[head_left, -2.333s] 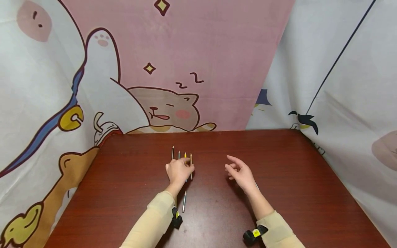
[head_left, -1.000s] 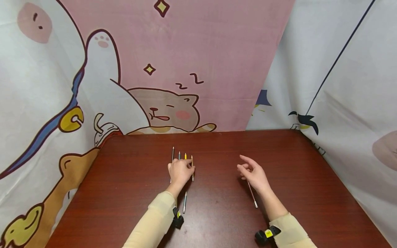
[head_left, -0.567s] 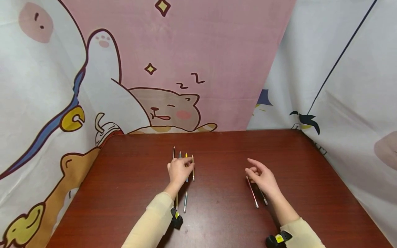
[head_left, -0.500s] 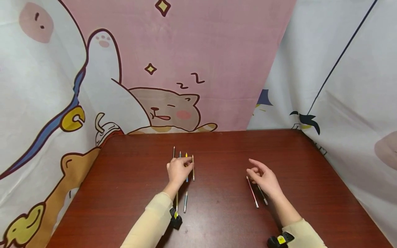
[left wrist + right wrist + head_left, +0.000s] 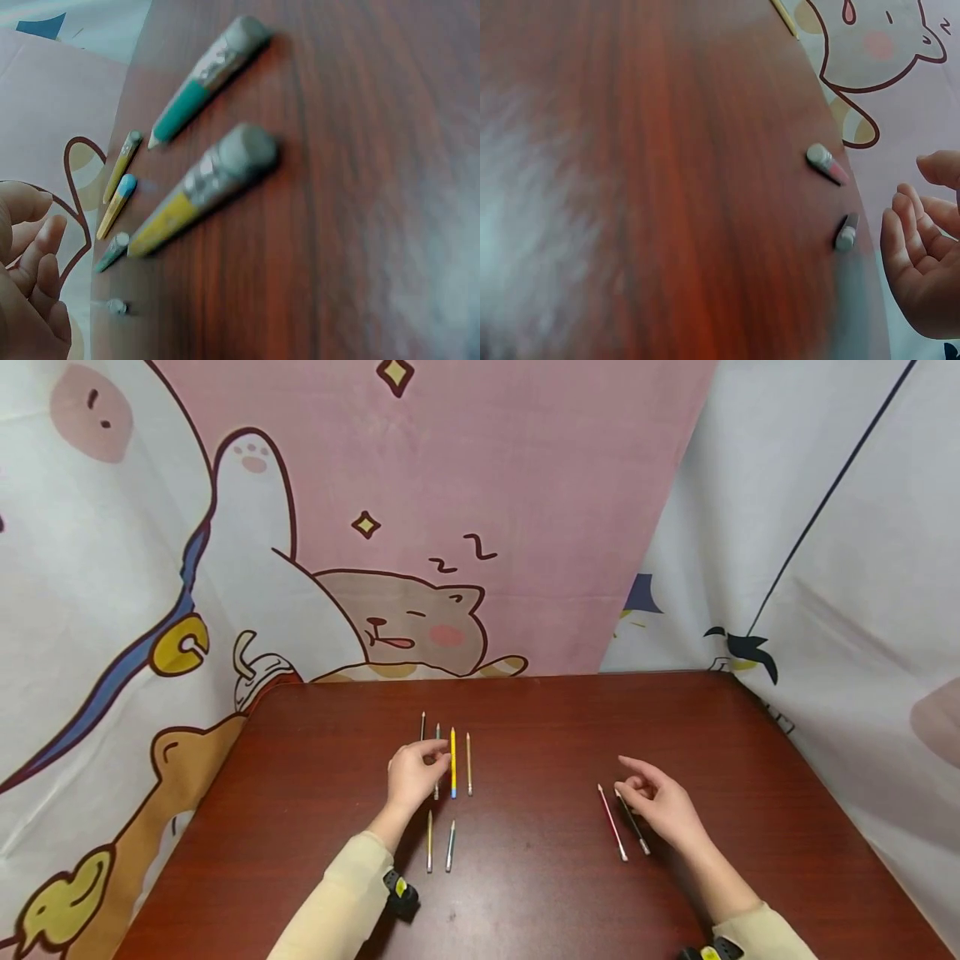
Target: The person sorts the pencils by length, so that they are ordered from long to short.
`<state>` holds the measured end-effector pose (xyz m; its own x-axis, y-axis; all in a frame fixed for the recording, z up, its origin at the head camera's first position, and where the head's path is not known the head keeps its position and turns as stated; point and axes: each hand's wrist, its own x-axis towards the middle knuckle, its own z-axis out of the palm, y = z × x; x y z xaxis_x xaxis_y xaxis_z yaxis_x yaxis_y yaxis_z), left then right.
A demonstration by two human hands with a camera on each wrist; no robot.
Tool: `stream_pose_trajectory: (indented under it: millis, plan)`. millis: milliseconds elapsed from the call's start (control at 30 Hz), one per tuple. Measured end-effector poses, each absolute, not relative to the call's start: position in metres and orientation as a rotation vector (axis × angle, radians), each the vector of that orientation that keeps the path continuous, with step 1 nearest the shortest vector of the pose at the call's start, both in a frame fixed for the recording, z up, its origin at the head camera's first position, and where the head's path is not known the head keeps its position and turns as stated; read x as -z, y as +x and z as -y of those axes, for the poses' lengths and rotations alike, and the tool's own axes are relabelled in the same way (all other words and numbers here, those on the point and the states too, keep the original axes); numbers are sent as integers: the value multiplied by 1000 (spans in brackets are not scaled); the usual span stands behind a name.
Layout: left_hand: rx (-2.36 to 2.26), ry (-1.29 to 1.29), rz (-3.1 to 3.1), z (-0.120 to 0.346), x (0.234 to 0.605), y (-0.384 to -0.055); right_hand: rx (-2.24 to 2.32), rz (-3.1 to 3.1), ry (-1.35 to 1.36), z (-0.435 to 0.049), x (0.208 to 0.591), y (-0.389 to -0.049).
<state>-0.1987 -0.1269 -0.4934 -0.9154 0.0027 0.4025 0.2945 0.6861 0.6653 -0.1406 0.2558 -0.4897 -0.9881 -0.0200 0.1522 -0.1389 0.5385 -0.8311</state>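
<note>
In the head view, my left hand [image 5: 414, 777] hovers over a row of pencils with nothing in its loosely bent fingers. It partly covers a dark pencil [image 5: 423, 727] and a teal pencil [image 5: 437, 735]. Just right of it lie a yellow pencil [image 5: 453, 764] with a blue end and a thin tan pencil [image 5: 469, 764]. Closer to me are a gold-yellow pencil [image 5: 430, 843] and a green-teal pencil [image 5: 450, 845]. My right hand [image 5: 663, 806], fingers loosely bent and holding nothing, is beside the upper end of a black pencil [image 5: 633, 824]; a red pencil [image 5: 612, 824] lies to its left.
All pencils lie on a dark red-brown wooden table [image 5: 540, 893]. A pink and white cartoon cloth [image 5: 540, 510] hangs behind the table and along its sides. Black wrist cameras [image 5: 402, 897] sit on both sleeves.
My right hand has moved right and toward me, leaving the red and black pencils in view on the table. My left hand has shifted left, away from the tan pencil, uncovering more of the row.
</note>
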Motion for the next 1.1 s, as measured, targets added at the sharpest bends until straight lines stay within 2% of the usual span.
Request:
stream_pose_trajectory:
  millis: [467, 833, 1100]
  plan:
    - [1427, -115, 2445, 120, 480, -175, -1219, 2667, 217, -263, 491, -126]
    - [1517, -206, 2436, 73, 472, -149, -1163, 2650, 290, -271, 494, -119]
    - [1554, -345, 2431, 22, 483, -137, -1108, 2654, 280, -278, 501, -118]
